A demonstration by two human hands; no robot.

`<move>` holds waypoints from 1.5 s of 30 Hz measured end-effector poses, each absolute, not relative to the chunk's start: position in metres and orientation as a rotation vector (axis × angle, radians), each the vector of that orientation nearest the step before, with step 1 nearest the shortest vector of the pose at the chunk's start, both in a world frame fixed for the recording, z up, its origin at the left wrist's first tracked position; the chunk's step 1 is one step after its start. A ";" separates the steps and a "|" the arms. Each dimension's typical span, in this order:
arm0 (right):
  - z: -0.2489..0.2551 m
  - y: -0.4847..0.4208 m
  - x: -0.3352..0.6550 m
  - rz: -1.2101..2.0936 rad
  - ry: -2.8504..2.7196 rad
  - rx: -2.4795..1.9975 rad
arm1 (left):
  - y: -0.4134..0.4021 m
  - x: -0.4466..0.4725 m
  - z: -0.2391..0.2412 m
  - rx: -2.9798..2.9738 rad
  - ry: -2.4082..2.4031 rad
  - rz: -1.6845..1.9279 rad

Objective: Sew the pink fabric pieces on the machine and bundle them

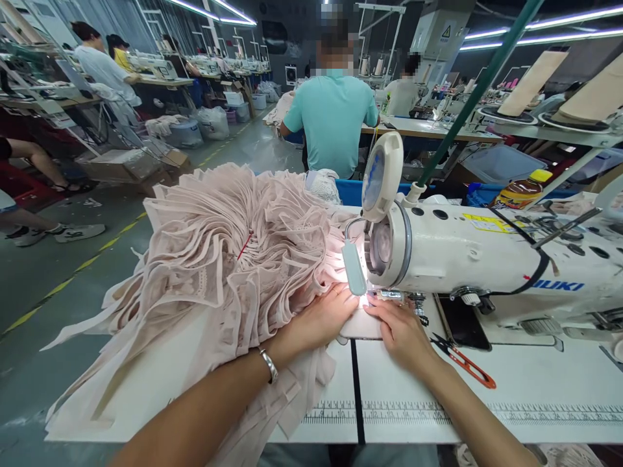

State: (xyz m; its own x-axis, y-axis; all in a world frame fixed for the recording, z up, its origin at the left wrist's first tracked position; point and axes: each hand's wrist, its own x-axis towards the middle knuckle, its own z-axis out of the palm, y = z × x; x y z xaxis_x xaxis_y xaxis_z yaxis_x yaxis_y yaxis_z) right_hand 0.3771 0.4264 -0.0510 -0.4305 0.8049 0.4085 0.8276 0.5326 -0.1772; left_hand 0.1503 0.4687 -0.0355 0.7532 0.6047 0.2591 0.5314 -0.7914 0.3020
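My left hand rests low beside the sewing machine's needle area, its fingertips pressed onto pale pink fabric. Close by on the right, my right hand has its fingers bent down at the same lit spot, holding the cloth's edge. The work under the fingertips is partly hidden by glare and a grey-green lamp plate. The white sewing machine stands just beyond my right hand. A large heap of pale pink garment pieces with lace and straps lies beyond my left forearm, bound with a red tie.
Orange-handled thread snips and a dark phone-like slab lie right of my right hand. A printed ruler runs along the table's front. A green pole rises behind the machine. A person in turquoise sits ahead.
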 end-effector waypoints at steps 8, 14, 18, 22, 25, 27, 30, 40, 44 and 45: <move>-0.056 0.433 0.378 -0.172 -2.438 -1.421 | 0.476 0.154 -0.032 2.608 0.953 0.511; -0.058 0.435 0.377 -0.228 -2.513 -1.490 | 0.479 0.155 -0.028 2.546 0.981 0.482; -0.058 0.438 0.377 -0.222 -2.546 -1.511 | 0.480 0.156 -0.024 2.495 1.038 0.493; -0.058 0.439 0.377 -0.195 -2.510 -1.554 | 0.481 0.157 -0.019 2.482 1.049 0.517; -0.059 0.440 0.376 -0.198 -2.469 -1.620 | 0.480 0.160 -0.019 2.517 1.117 0.499; -0.061 0.444 0.377 -0.226 -2.430 -1.690 | 0.478 0.163 -0.022 2.595 1.218 0.496; -0.065 0.454 0.381 -0.263 -2.390 -1.728 | 0.473 0.166 -0.030 2.806 1.205 0.477; -0.064 0.450 0.385 -0.229 -2.479 -1.620 | 0.481 0.169 -0.028 2.689 1.197 0.566; -0.060 0.445 0.383 -0.299 -2.506 -1.499 | 0.482 0.168 -0.029 2.639 1.192 0.566; -0.059 0.445 0.382 -0.322 -2.502 -1.505 | 0.482 0.168 -0.029 2.639 1.188 0.568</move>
